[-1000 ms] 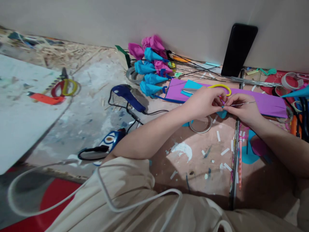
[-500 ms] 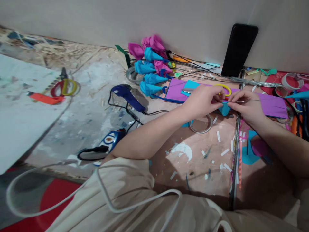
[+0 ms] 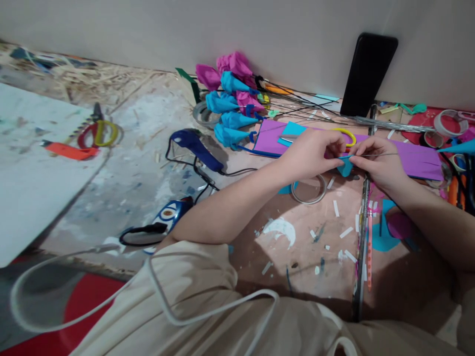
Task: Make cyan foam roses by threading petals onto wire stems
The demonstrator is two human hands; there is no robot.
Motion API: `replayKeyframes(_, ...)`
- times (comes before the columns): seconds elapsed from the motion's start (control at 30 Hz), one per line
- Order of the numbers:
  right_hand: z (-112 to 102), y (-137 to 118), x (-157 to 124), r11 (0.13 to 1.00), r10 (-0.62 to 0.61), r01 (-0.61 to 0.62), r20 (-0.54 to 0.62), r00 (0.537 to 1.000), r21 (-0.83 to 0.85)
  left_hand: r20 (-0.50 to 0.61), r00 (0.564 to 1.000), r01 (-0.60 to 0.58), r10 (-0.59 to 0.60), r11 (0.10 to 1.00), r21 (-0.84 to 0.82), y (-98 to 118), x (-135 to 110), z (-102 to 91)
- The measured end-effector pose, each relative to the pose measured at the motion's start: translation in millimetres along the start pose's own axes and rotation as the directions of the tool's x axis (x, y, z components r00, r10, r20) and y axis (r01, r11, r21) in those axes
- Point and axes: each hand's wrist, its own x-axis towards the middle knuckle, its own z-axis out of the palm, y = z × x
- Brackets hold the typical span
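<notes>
My left hand and my right hand meet over the work surface, both pinched on a small blue paper piece at their fingertips. A thin metal wire runs out to the right from the pinch, across my right hand. Under the hands lies a purple sheet with yellow-handled scissors on it. A tape ring lies just below my left hand.
Several finished pink and blue paper flowers on wires lie at the back. A black phone leans on the wall. A blue glue gun with its cord, a second pair of scissors, a long ruler and paper scraps are around.
The blue paper piece has come out further between my fingertips and the hands have shifted slightly up. The wire now lies more level.
</notes>
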Motion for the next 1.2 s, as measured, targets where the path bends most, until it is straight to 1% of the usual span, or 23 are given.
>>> replayKeyframes(0.13,0.9,-2.3,-0.2,1.0,0.011,-0.012,-0.005,1.0,-0.014,-0.004,1.0,0.005,-0.006,0.999,-0.041,0.1,0.1,1.3)
replayKeyframes(0.27,-1.0,-3.9,0.8,0.999,0.04,-0.041,0.012,0.999,0.026,-0.004,1.0,0.018,-0.018,0.998,-0.061,0.7,0.4,1.6)
replayKeyframes(0.33,-2.7,-4.6,1.6,0.998,0.052,-0.053,0.035,0.998,0.035,0.002,1.0,0.027,-0.027,0.998,-0.052,1.5,0.4,0.8)
replayKeyframes(0.43,-4.7,-6.0,1.8,0.998,0.066,-0.066,0.06,0.996,0.0,0.007,0.999,0.035,-0.035,0.999,-0.022,3.6,0.0,-0.7)
replayKeyframes(0.6,-4.5,-8.6,-0.2,0.997,0.061,-0.057,0.095,0.994,-0.045,0.014,1.0,0.016,-0.017,1.0,0.021,7.3,-1.5,-1.1)
replayKeyframes(0.8,-1.8,-9.3,-1.2,0.998,0.02,-0.018,0.055,0.998,-0.054,0.008,1.0,0.01,-0.011,0.999,0.034,6.7,-1.9,1.0)
replayKeyframes(0.9,-1.2,-8.6,-1.1,0.999,0.032,-0.03,0.047,0.998,-0.045,-0.001,1.0,0.009,-0.009,1.0,-0.009,4.4,-1.3,2.8)
replayKeyframes(1.03,-0.8,-9.3,-0.7,0.999,0.041,-0.04,0.031,0.999,-0.015,0.007,0.999,0.035,-0.034,0.996,-0.084,3.0,-0.9,4.0)
replayKeyframes(1.2,-0.4,-11.3,-0.6,0.999,0.032,-0.032,0.033,0.999,0.003,0.002,1.0,0.018,-0.017,0.994,-0.106,2.3,-1.3,3.8)
